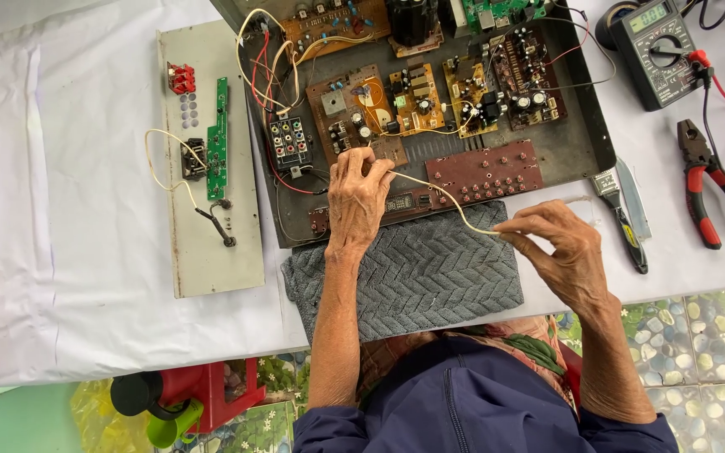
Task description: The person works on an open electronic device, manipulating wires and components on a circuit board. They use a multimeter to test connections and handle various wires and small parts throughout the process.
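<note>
Between the pinching fingers of the left hand [360, 195] and the right hand [557, 248], a pale wire [438, 190] ran slanting from upper left down to lower right.

Both forearms are stretched forward from the near edge. The left hand [357, 195] is laid palm-down, fingers bent. The right hand [557, 245] is raised, its fingertips [503, 229] pinched together leftward.

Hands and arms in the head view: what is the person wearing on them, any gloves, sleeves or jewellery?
Left hand and right hand are bare: no gloves, no rings, watch or bracelet visible. Forearms are uncovered too. Dark navy sleeves begin only near the elbows, at the bottom edge.
</note>
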